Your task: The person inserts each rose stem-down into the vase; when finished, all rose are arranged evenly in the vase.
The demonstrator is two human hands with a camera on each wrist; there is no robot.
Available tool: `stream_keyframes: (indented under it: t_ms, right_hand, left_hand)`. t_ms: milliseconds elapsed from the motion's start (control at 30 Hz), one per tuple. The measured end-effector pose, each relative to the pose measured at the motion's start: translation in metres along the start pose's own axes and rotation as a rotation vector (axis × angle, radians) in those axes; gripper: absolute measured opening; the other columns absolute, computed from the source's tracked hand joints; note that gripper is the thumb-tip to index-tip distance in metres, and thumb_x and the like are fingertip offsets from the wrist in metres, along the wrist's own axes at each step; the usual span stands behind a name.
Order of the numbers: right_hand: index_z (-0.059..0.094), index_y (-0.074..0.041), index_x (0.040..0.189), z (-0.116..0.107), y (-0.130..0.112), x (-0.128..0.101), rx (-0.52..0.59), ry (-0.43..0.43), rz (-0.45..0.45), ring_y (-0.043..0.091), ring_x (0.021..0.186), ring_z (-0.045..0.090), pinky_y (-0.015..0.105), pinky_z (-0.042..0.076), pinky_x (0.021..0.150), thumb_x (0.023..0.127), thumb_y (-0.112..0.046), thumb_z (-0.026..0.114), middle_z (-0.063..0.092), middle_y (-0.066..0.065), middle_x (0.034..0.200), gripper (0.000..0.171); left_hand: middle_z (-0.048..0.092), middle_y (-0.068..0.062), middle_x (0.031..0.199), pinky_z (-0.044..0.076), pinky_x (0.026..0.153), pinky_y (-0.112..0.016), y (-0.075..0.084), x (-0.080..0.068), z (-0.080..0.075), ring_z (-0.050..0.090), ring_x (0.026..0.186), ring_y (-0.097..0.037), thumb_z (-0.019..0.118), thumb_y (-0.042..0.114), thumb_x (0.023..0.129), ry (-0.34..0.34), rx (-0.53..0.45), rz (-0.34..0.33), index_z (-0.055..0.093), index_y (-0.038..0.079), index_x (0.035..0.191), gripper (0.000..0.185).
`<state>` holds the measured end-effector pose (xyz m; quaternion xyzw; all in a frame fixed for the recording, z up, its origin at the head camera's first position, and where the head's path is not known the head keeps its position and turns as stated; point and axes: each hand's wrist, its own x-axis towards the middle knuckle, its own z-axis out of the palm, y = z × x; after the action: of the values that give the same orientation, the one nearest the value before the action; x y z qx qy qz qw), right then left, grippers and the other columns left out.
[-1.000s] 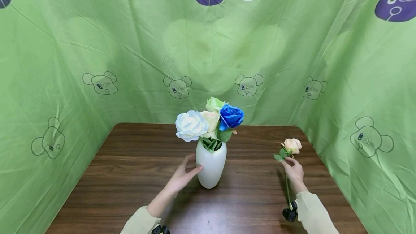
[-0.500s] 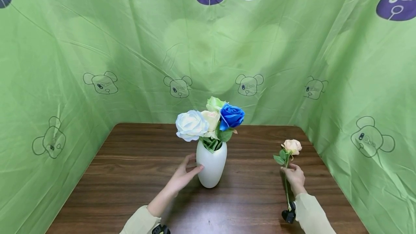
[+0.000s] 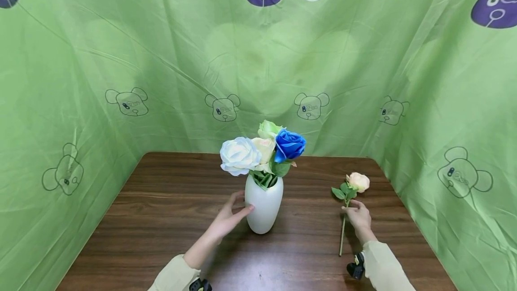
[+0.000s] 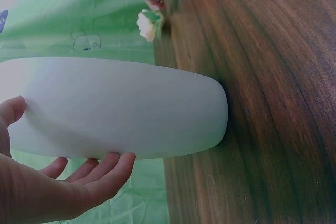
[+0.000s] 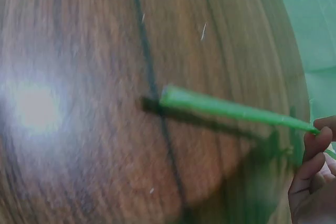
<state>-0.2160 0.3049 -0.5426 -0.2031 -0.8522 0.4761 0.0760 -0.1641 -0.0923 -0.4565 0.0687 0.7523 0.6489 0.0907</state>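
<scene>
- The right hand pinches the green stem of a peach rose just under its leaves; the bloom stands up and leans a little toward the vase, and the stem's lower end hangs just above the table, as the right wrist view shows (a shadow lies under the cut tip).
- The left hand rests against the left flank of the white vase; its fingers are fairly straight and laid along the ceramic, thumb on the near side, so it steadies the vase rather than clasps it.
- The vase stands upright near the middle of the wooden table; it already holds a white rose, a cream rose, a pale green rose and a blue rose, packed close at the mouth with leaves between them.
- As I judge it, the arranging is well along: four blooms are in and the peach rose is the one left out; it is well apart from the vase, to its right, so carrying it over and threading its stem in among the others is all to come.
- The table is dark brown with a plain grain; no other stems lie on it.
- A green cloth backdrop printed with outlined bear heads and purple figures closes in the back and both sides.
</scene>
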Motion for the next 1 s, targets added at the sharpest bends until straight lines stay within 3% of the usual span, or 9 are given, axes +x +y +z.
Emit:
stream_keyframes:
  t_ms: [133, 333, 500, 667, 767, 1000]
  right_hand:
    - [0.045, 0.007, 0.123, 0.005, -0.01, -0.002, 0.144, -0.038, -0.041, 0.005, 0.055, 0.051, 0.021, 0.042, 0.055, 0.082, -0.009, 0.063, 0.065, 0.004, 0.076, 0.047]
    - [0.042, 0.004, 0.125, 0.013, -0.017, -0.003, 0.427, -0.134, -0.198, 0.006, 0.05, 0.05, 0.02, 0.044, 0.048, 0.085, -0.011, 0.063, 0.061, -0.007, 0.076, 0.048]
    - [0.043, -0.001, 0.128, 0.017, -0.032, -0.007, 0.542, -0.214, -0.297, 0.006, 0.05, 0.049, 0.019, 0.04, 0.045, 0.084, -0.016, 0.065, 0.062, -0.009, 0.078, 0.051]
    - [0.041, 0.002, 0.129, 0.018, -0.061, -0.018, 0.582, -0.25, -0.288, 0.003, 0.047, 0.042, 0.017, 0.032, 0.042, 0.086, -0.009, 0.063, 0.061, -0.011, 0.076, 0.049]
    - [0.039, 0.005, 0.13, 0.015, -0.085, -0.029, 0.548, -0.267, -0.267, 0.001, 0.046, 0.037, 0.017, 0.03, 0.041, 0.088, -0.004, 0.059, 0.06, -0.013, 0.075, 0.047]
    - [0.036, 0.006, 0.129, 0.014, -0.109, -0.043, 0.669, -0.344, -0.398, 0.005, 0.044, 0.042, 0.016, 0.037, 0.041, 0.088, 0.003, 0.056, 0.064, -0.006, 0.083, 0.046]
  left_hand:
    - [0.04, -0.025, 0.129, 0.042, 0.088, -0.048, -0.001, 0.0, 0.0, 0.044, 0.112, -0.042, 0.061, 0.029, 0.088, -0.003, 0.001, 0.002, 0.033, 0.002, 0.135, 0.06]
    - [0.04, -0.025, 0.129, 0.042, 0.088, -0.048, -0.002, 0.0, 0.001, 0.044, 0.112, -0.043, 0.062, 0.029, 0.088, -0.002, -0.001, 0.005, 0.033, 0.002, 0.134, 0.061]
    - [0.04, -0.025, 0.129, 0.042, 0.089, -0.048, -0.002, 0.001, 0.001, 0.044, 0.112, -0.042, 0.061, 0.029, 0.088, 0.0, 0.0, 0.007, 0.033, 0.002, 0.135, 0.06]
    - [0.04, -0.025, 0.129, 0.042, 0.089, -0.048, 0.0, 0.001, 0.0, 0.045, 0.112, -0.042, 0.061, 0.028, 0.088, 0.006, 0.006, 0.001, 0.034, 0.003, 0.135, 0.06]
    - [0.04, -0.024, 0.129, 0.042, 0.089, -0.048, 0.0, 0.0, 0.001, 0.045, 0.112, -0.042, 0.061, 0.028, 0.088, 0.008, 0.007, 0.002, 0.034, 0.003, 0.135, 0.059]
    - [0.041, -0.025, 0.128, 0.042, 0.088, -0.048, -0.002, 0.001, 0.001, 0.046, 0.111, -0.042, 0.061, 0.029, 0.088, 0.01, 0.015, 0.009, 0.034, 0.002, 0.134, 0.06]
